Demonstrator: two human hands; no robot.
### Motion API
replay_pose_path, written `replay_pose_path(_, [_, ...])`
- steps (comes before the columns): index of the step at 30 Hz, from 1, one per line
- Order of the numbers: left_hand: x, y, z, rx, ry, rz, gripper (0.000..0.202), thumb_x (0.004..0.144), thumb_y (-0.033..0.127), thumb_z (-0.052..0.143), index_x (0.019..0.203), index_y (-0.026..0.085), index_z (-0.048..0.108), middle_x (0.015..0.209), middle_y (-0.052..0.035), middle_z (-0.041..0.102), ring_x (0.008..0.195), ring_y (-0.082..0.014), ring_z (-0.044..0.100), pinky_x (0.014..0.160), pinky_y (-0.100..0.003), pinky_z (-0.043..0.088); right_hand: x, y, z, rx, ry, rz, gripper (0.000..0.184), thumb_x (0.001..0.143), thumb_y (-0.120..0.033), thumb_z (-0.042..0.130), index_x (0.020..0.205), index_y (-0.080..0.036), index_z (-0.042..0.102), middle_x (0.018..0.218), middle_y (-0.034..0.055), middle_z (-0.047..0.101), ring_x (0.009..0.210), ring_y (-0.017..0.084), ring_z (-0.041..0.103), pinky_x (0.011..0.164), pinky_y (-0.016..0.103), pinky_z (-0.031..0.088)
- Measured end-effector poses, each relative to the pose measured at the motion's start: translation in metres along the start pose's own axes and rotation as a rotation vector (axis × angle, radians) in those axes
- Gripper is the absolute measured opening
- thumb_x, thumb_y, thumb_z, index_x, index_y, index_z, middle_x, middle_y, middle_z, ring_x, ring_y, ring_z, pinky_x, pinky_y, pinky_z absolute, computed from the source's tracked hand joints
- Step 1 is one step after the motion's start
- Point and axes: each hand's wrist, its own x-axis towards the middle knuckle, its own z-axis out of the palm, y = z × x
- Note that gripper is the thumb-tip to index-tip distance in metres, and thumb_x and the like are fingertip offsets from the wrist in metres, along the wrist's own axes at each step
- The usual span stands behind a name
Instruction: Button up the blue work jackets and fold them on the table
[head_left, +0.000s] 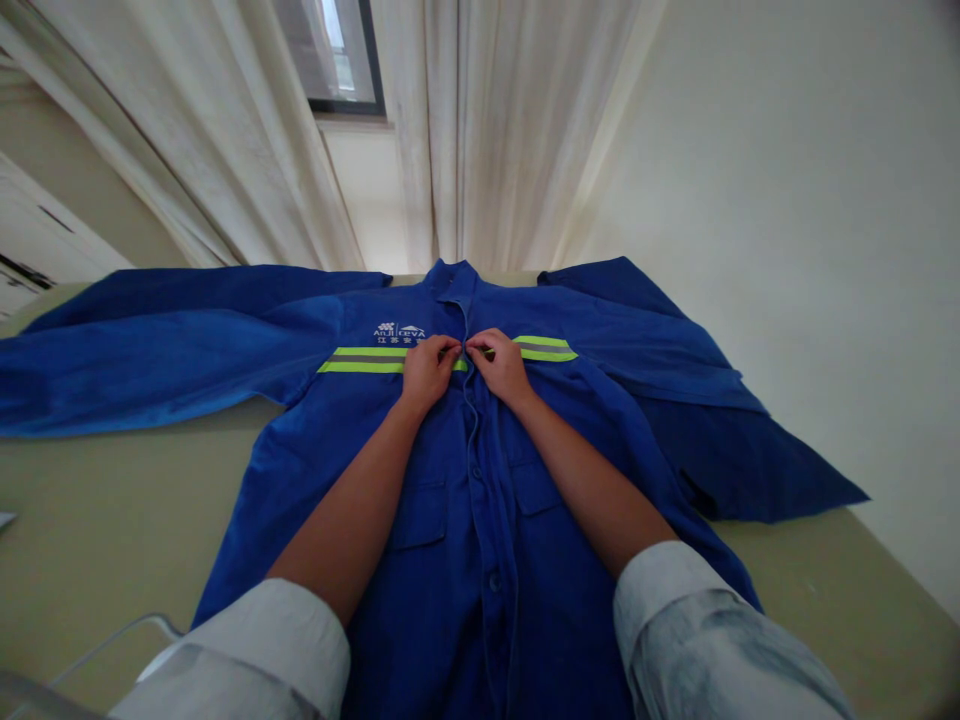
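A blue work jacket (390, 420) lies face up on a table, sleeves spread to both sides. A yellow-green and grey reflective band (360, 360) crosses its chest, under a white logo. My left hand (427, 368) and my right hand (501, 366) meet at the front placket at chest height. Both pinch the fabric edges there with closed fingers, beside the button line. Two chest pockets lie below my hands, one on either side of my forearms.
The olive table top (112, 520) shows on the left and at the right front corner. Cream curtains (480, 130) and a window hang behind the table. A white wall (810, 220) runs along the right. A clear plastic object (112, 640) sits at the lower left.
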Motion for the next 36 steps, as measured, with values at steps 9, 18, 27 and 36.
replay_pose_path(9, [-0.0004,-0.0012,0.0009,-0.037,-0.004,-0.041,0.016,0.097,0.028,0.060,0.098,0.022,0.075,0.094,-0.0053,0.078,0.084,-0.0224,0.070,0.077,-0.032,0.050,0.0005,0.0033,0.0025,-0.080,-0.018,0.046,0.009,0.091,-0.018,0.069,0.090,-0.021,0.077,0.098,0.0062,0.072,0.084,0.019,0.067,0.080,0.032,0.055])
replay_pose_path(18, [0.0004,-0.0021,0.0025,-0.157,0.026,-0.091,0.011,0.094,0.026,0.062,0.096,0.021,0.072,0.088,-0.0031,0.076,0.072,-0.0183,0.066,0.070,-0.030,0.048,-0.0003,-0.0058,-0.0009,-0.020,0.008,-0.034,0.010,0.093,-0.020,0.066,0.091,-0.021,0.075,0.100,0.0067,0.071,0.092,0.020,0.068,0.085,0.032,0.055])
replay_pose_path(27, [0.0012,-0.0021,0.0020,-0.175,0.032,-0.121,0.013,0.092,0.028,0.064,0.097,0.020,0.073,0.088,-0.0036,0.077,0.068,-0.0171,0.063,0.066,-0.030,0.047,0.0008,0.0000,0.0017,-0.059,-0.024,-0.003,0.010,0.091,-0.018,0.066,0.093,-0.021,0.075,0.101,0.0064,0.071,0.092,0.021,0.067,0.087,0.034,0.054])
replay_pose_path(36, [0.0003,-0.0007,-0.0005,-0.234,0.042,-0.118,0.023,0.089,0.041,0.073,0.095,0.019,0.075,0.090,-0.0045,0.078,0.074,-0.0172,0.066,0.068,-0.029,0.048,-0.0004,-0.0041,0.0017,-0.161,-0.043,-0.029,0.012,0.093,-0.016,0.063,0.094,-0.021,0.073,0.101,0.0063,0.070,0.095,0.021,0.066,0.088,0.033,0.052])
